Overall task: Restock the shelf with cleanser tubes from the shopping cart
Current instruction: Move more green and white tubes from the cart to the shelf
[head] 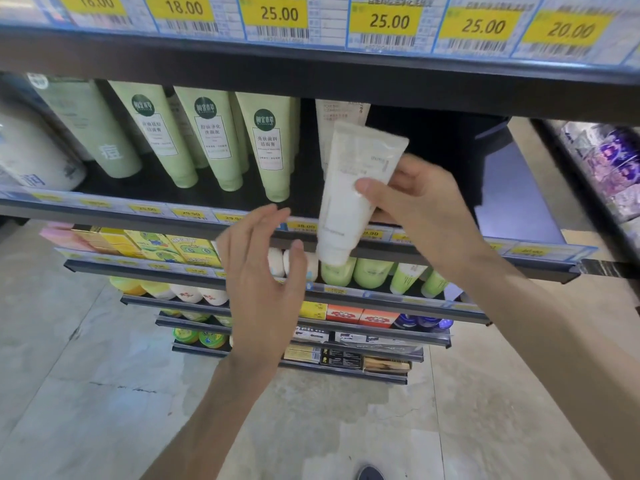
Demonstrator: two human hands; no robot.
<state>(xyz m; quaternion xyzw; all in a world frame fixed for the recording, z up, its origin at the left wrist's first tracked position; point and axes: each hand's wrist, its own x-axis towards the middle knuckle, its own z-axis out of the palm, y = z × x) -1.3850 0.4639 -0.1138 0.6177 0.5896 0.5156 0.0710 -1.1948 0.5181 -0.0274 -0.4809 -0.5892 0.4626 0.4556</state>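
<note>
Two hands show: the left hand (263, 271) and the right hand (415, 199). One white cleanser tube (353, 192) is in front of the shelf (104, 211), and one more white tube (341, 119) stands behind it. Four green tubes (273, 147) make the front row, with others partly hidden behind. Six yellow price tags (384, 20) line the upper rail.

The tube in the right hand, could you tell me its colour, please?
White, with faint grey print; the tube shows clearly in the head view.
</note>
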